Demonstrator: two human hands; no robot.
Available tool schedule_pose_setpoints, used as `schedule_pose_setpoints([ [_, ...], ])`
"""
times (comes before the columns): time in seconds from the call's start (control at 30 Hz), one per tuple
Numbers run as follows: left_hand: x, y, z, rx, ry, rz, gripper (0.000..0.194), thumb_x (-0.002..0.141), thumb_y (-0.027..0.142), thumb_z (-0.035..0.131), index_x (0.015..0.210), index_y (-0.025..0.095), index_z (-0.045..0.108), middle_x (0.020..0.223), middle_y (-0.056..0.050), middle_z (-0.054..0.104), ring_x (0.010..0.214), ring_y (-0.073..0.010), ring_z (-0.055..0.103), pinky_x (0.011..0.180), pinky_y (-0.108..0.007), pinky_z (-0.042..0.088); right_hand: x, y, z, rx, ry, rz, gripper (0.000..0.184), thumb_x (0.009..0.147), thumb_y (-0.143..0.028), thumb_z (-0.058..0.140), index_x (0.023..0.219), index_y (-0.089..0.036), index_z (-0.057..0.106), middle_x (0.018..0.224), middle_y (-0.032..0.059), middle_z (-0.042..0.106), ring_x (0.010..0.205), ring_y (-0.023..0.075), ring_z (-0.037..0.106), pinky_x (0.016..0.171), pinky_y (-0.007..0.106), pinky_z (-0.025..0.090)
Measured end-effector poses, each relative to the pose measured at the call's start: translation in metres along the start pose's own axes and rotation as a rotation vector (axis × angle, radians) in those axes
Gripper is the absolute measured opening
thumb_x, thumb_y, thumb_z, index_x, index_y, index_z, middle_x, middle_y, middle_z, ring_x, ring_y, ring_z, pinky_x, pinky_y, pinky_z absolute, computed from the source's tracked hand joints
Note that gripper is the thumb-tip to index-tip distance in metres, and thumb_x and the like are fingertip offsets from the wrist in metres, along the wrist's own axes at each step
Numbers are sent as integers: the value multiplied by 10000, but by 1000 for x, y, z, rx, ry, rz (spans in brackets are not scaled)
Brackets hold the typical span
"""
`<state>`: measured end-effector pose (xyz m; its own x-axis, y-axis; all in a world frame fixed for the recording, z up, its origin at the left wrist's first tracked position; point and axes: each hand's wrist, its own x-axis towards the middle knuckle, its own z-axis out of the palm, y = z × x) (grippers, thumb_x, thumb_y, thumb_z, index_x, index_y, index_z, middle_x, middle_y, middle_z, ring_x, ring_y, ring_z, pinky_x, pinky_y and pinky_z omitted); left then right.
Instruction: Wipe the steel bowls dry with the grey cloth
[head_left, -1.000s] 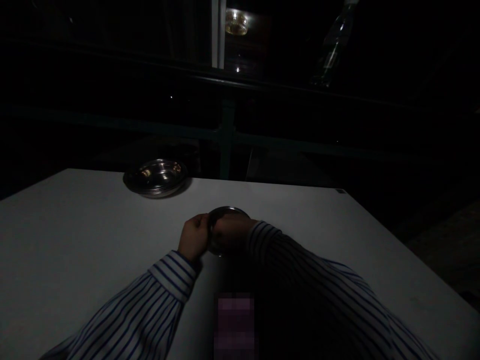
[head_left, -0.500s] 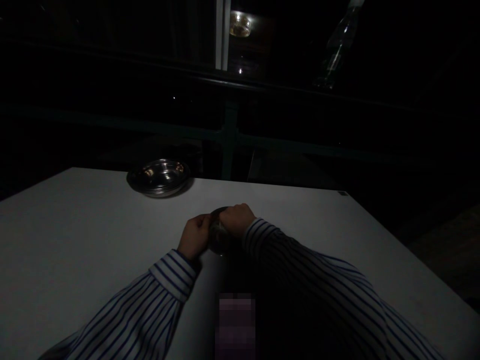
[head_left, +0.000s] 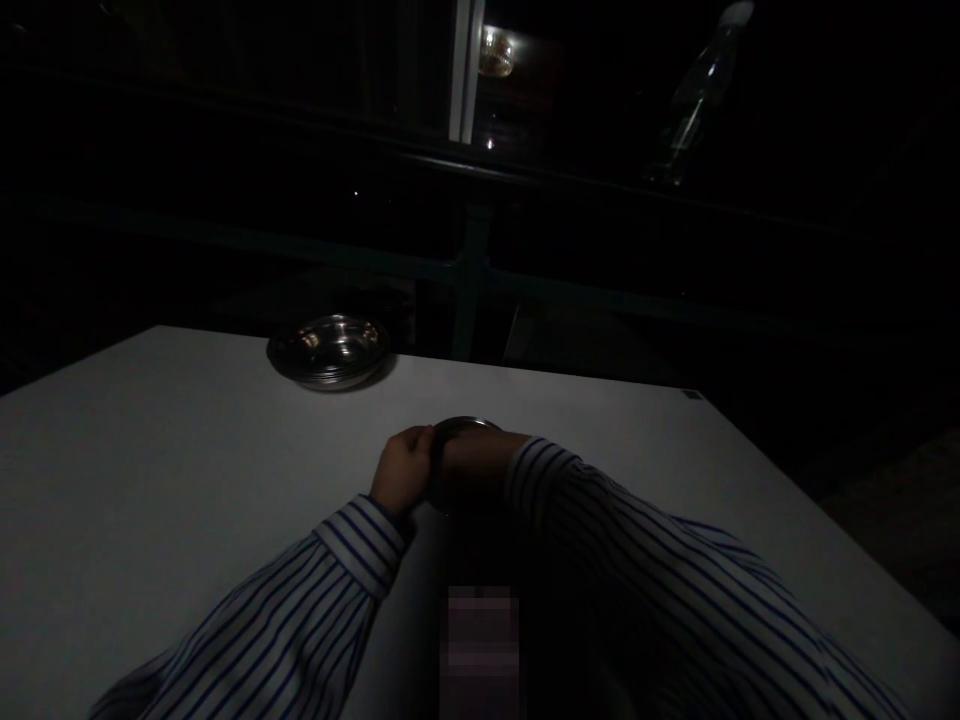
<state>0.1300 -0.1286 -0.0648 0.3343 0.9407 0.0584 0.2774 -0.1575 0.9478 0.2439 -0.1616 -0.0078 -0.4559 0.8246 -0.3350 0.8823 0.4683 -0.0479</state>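
Left hand [head_left: 403, 470] clamped on bowl [head_left: 466, 420] rim, apparently to steady it; right hand [head_left: 476, 462] inside, grip hidden, cannot tell

dim light falling on the pale tabletop [head_left: 247, 450], surroundings sinking into black, metal bowls [head_left: 330, 352] glinting, shadow swallowing the right hand [head_left: 472, 465]

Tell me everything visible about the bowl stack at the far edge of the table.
The stack looks like shiny metal: round, shallow bowls nested upright, rims close together, too dim to count. Warm glints show inside the top one. It stands on the white table near its far edge, beyond and left of the left hand; no hand touches it.
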Motion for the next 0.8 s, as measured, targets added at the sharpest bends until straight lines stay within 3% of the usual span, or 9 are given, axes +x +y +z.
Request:
schedule_pose_setpoints([
  [0.27, 1, -1, -2, -48, -26, 11, 380, 739, 382, 440, 859, 95, 657, 718, -96, 692, 734, -218, 618, 634, -292, 449, -13, 6, 3, -37, 179, 266, 328, 809, -213, 380, 1060, -160, 583, 998, 141, 621, 882, 276, 597, 683, 372, 455],
  [0.43, 2, 0, -1, -34, 24, -10, 380, 734, 383, 439, 862, 98, 657, 794, -112, 695, 787, -228, 616, 657, -296, 447, -8, 5, 5, -23, 205, 189, 323, 803, -186, 385, 1062, -140, 573, 1047, 128, 605, 932, 233, 578, 747, 335, 442],
  [0.63, 0, 2, -1, 0, 94, -30, 389, 731, 383, 432, 849, 89, 657, 838, -134, 685, 798, -242, 602, 712, -326, 428, -3, 5, 13, 17, 123, -12, 230, 765, -218, 454, 870, -156, 650, 924, 75, 651, 828, 164, 600, 730, 250, 424],
  [0.73, -1, 3, -2, -20, 73, -24, 386, 726, 384, 439, 850, 93, 660, 799, -119, 689, 793, -237, 605, 703, -321, 432, -3, 5, 15, 34, 142, 20, 224, 759, -237, 459, 858, -184, 653, 916, 53, 654, 861, 158, 592, 768, 247, 412],
  [0.8, -1, 3, -3, -40, 44, -18, 390, 718, 396, 453, 847, 93, 662, 762, -109, 692, 791, -235, 609, 680, -309, 441, -2, 5, 14, 34, 185, 110, 257, 770, -237, 428, 884, -157, 643, 928, 86, 649, 876, 183, 591, 768, 275, 420],
])
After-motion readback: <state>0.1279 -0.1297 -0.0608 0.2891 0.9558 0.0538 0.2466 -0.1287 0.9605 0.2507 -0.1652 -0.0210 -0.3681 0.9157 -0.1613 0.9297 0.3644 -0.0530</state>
